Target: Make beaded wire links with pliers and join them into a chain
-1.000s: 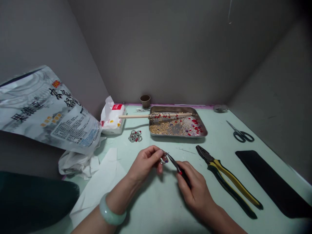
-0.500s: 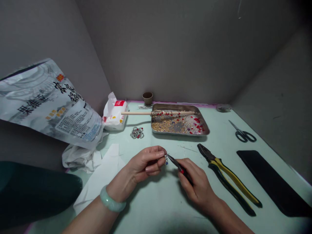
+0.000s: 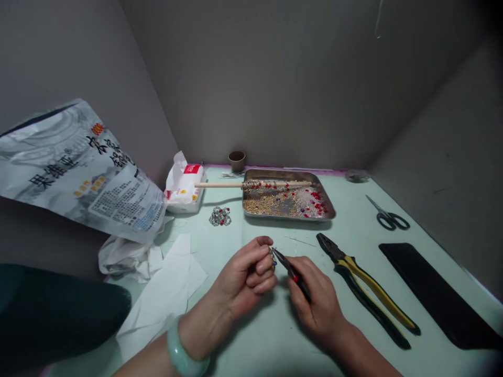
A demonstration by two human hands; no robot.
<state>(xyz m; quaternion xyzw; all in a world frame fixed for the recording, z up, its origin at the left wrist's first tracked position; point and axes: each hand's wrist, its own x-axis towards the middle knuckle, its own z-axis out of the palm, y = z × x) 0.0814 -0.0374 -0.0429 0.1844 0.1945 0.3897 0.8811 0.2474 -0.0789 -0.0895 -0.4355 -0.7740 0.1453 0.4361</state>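
My left hand (image 3: 253, 272) pinches a small beaded wire piece (image 3: 274, 259) with blue and clear beads between thumb and fingertips; most of it is hidden by the fingers. Wrapped in my right hand (image 3: 316, 293) are small dark pliers (image 3: 288, 266) with a bit of red on the handle. Their pointed jaws meet the top of the beaded piece; whether they grip the wire I cannot make out. Beyond my left hand lies a beaded wire flower (image 3: 220, 216) with red beads. Thin wire (image 3: 302, 241) rests on the table just past the pliers.
A metal tray (image 3: 288, 219) of gold, clear and red beads has a wooden stick (image 3: 218, 185) across it. Large pliers (image 3: 367, 288), scissors (image 3: 387, 216) and a black slab (image 3: 436, 293) lie at right. A tissue pack (image 3: 184, 191), paper (image 3: 161, 293), a standing bag (image 3: 82, 173) and a cup (image 3: 237, 161) are around.
My left hand has turned at the wrist, its fingers curling more, and the beaded piece has shifted slightly right. My right hand keeps the pliers at it, nearly in place.
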